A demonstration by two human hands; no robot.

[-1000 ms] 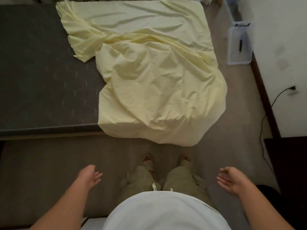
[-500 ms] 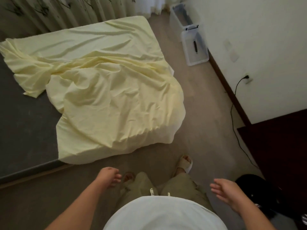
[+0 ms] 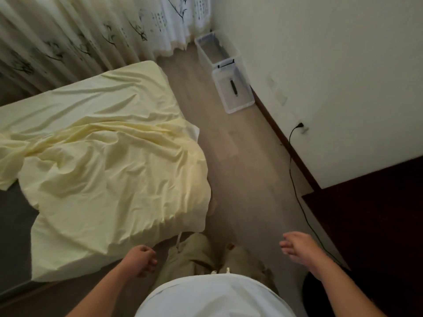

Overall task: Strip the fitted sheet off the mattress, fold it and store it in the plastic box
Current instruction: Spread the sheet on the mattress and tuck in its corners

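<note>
The mattress [image 3: 13,216] is lying at the left of the frame, with the crumpled yellow fitted sheet [image 3: 103,161] covering most of it. The plastic box [image 3: 202,53] is standing on the floor at upper centre. At the bottom, the left hand [image 3: 142,259] is hanging loosely curled and empty, and the right hand [image 3: 299,250] is hanging relaxed and empty.

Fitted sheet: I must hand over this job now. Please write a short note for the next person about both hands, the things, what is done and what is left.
Left hand: loosely curled, holds nothing. Right hand: relaxed, holds nothing. Neither touches the sheet.
Fitted sheet: loose and bunched on the right part of the mattress, whose left part lies bare.
Plastic box: open, on the floor by the wall, with what is probably its lid beside it.
Done: sheet partly stripped.
Left: pull it fully off, fold it, put it in the box.
</note>
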